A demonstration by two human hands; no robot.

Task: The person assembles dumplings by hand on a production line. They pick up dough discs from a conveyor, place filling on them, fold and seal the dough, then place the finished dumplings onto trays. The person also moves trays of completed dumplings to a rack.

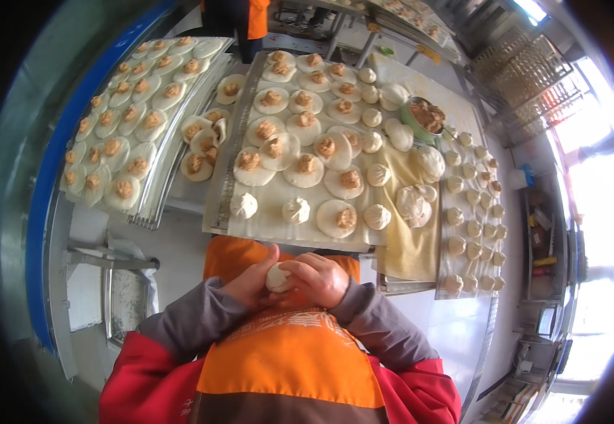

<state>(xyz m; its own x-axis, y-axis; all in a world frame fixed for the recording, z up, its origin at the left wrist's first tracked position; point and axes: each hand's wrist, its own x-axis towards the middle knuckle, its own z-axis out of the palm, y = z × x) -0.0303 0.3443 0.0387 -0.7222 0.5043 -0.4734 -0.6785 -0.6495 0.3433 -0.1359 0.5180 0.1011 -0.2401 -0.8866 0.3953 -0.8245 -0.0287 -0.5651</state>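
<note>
Close in front of my orange apron I hold a small white dough bun (276, 278) between both hands. My left hand (252, 280) cups it from the left with the thumb up along its side. The fingers of my right hand (319, 278) bend over its right side and top, hiding part of it. Just beyond lies a lined tray (271, 225) with rows of flat dough rounds topped with brownish filling. A filled dough round (336, 218) and pleated buns, one a closed bun (296, 210), sit along its near edge.
At the left stands a tray (169, 145) of filled rounds, with more overlapping rounds (201, 148) beside it. A green bowl (414, 106) of filling and a yellow cloth (413, 247) lie right of the middle tray. Further right, a tray (448, 291) carries small buns.
</note>
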